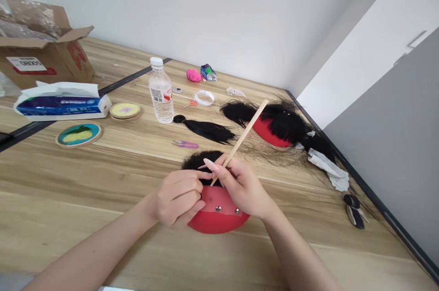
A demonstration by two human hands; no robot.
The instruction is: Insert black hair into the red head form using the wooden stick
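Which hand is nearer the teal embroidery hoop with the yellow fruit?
Left. The left hand is right of the teal hoop and lower in view; the right hand, holding a wooden stick, is farther right.

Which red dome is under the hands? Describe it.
On the table, find the left hand and right hand. The red dome sits beneath them; two silvery studs mark its front, while the other dome, farther right, lies largely under black hair.
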